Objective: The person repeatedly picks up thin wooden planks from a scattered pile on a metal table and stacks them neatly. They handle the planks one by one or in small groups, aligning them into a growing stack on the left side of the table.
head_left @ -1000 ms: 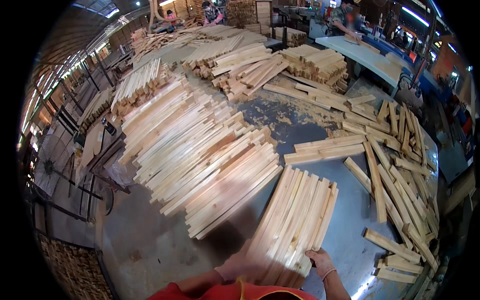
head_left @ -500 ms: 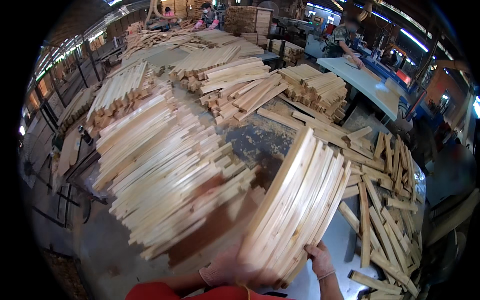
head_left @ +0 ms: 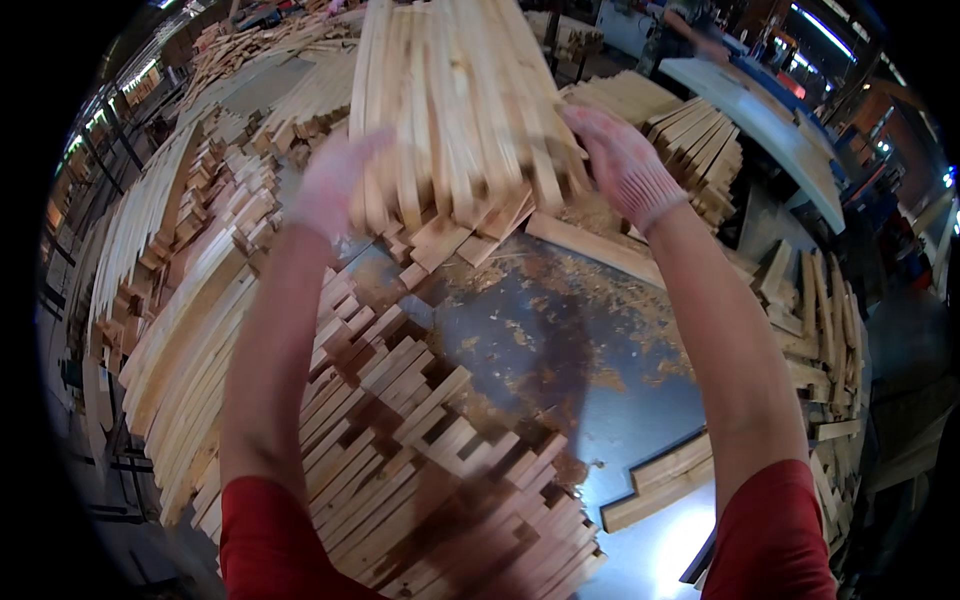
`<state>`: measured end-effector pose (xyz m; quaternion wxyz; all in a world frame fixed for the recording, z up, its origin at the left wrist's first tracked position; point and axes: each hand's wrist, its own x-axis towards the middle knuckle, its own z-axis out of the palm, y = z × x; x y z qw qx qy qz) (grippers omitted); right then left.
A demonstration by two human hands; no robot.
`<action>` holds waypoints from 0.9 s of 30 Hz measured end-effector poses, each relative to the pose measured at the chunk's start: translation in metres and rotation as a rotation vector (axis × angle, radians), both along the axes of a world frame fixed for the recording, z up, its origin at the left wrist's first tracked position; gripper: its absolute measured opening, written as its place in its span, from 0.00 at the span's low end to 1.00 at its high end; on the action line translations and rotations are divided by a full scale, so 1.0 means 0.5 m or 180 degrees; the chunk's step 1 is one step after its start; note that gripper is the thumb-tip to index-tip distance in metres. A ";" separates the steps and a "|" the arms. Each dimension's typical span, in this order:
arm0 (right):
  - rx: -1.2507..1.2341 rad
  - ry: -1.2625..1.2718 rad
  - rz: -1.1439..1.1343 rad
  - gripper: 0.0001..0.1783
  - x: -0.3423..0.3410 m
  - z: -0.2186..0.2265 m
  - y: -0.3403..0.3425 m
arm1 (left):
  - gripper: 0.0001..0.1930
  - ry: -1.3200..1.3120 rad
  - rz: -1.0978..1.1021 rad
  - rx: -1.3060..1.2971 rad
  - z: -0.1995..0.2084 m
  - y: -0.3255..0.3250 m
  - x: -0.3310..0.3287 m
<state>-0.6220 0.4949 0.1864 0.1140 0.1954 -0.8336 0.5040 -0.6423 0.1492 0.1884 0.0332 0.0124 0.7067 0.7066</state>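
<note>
We have a thick bundle of wooden slats (head_left: 455, 110) up in the top middle of the frame, held between both hands above the metal table (head_left: 600, 400). Our left hand (head_left: 335, 180), in a pale glove, presses flat against the bundle's left side with the fingers spread along the wood; it is blurred, so we cannot say for sure how far the fingers curl round the edge. Our right hand (head_left: 622, 160), gloved too, is wrapped over the right side, fingers clasped on the outer slats. The lower ends of the bundle are ragged, a few slats hanging out below the rest, just above a single loose board (head_left: 600, 250) lying on the table.

Lower left of the frame is a big stack of slats (head_left: 400, 460) stepped like stairs, and more heaps run up the left edge. On the right there is a neat block of slats (head_left: 690, 130) and a scatter of short offcuts (head_left: 810, 330) down the right edge. Sawdust is spread over the bare table in the middle.

To carry this well, we judge both palms should squeeze inward evenly and stay level, so the loose lower slats do not slide out, and the ends want squaring before the bundle goes down
</note>
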 end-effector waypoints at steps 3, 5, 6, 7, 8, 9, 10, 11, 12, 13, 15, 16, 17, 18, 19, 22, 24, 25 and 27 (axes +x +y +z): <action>-0.1914 -0.1327 0.0084 0.22 -0.087 -0.112 -0.064 | 0.22 -0.0071 0.0451 -0.1173 -0.089 -0.059 -0.201; -0.2401 -0.1680 0.0854 0.18 -0.045 -0.178 -0.079 | 0.23 -0.0422 0.0131 -0.1523 -0.129 -0.027 -0.220; -0.2358 -0.1904 0.0702 0.17 0.003 -0.210 -0.052 | 0.29 -0.0320 -0.0001 -0.1896 -0.133 -0.005 -0.197; -0.2314 -0.2149 0.0597 0.17 0.080 -0.213 -0.046 | 0.32 0.0156 0.0173 -0.2318 -0.143 -0.018 -0.165; -0.2087 -0.2020 0.0782 0.21 0.155 -0.225 -0.013 | 0.35 0.0693 0.0272 -0.2687 -0.148 -0.008 -0.137; -0.1865 -0.1877 0.0919 0.25 0.234 -0.236 0.030 | 0.38 0.0810 0.0355 -0.2252 -0.156 0.012 -0.081; -0.1931 -0.2056 0.0652 0.27 0.334 -0.261 0.088 | 0.42 0.0928 0.0355 -0.1793 -0.178 0.052 -0.039; -0.2016 -0.2222 0.0395 0.29 0.434 -0.293 0.145 | 0.45 0.1199 0.0162 -0.2261 -0.182 0.082 0.006; -0.2112 -0.2388 0.0224 0.31 0.533 -0.314 0.186 | 0.42 0.1759 0.0120 -0.3306 -0.220 0.064 0.052; -0.2165 -0.2492 -0.0178 0.34 0.631 -0.314 0.231 | 0.39 0.1769 -0.0235 -0.2996 -0.243 0.087 0.134; -0.2272 -0.2657 -0.0771 0.40 0.821 -0.300 0.305 | 0.41 0.1358 -0.0844 -0.2636 -0.288 0.101 0.283; -0.2262 -0.2665 -0.1208 0.38 0.911 -0.320 0.356 | 0.41 0.0939 -0.1217 -0.1899 -0.283 0.146 0.361; -0.2241 -0.2684 -0.1628 0.36 1.010 -0.339 0.410 | 0.41 0.0455 -0.1508 -0.1144 -0.281 0.201 0.438; -0.1838 -0.2590 -0.2203 0.35 1.091 -0.344 0.456 | 0.43 0.0996 -0.1741 -0.3062 -0.282 0.240 0.480; -0.1438 -0.2514 -0.2749 0.35 1.168 -0.356 0.503 | 0.44 0.1084 -0.2054 -0.2870 -0.295 0.288 0.530; 0.0270 -0.1466 -0.3627 0.39 1.353 -0.362 0.609 | 0.47 0.1891 -0.2726 -0.3540 -0.309 0.465 0.706; 0.1745 -0.1803 -0.3654 0.42 1.389 -0.294 0.626 | 0.47 0.1142 -0.3443 -0.4080 -0.278 0.595 0.806; 0.2124 -0.2097 -0.3550 0.43 1.402 -0.290 0.635 | 0.47 0.1302 -0.3299 -0.4123 -0.297 0.633 0.844; 0.2786 -0.2216 -0.3148 0.43 1.423 -0.308 0.641 | 0.46 0.1535 -0.3003 -0.4315 -0.339 0.690 0.902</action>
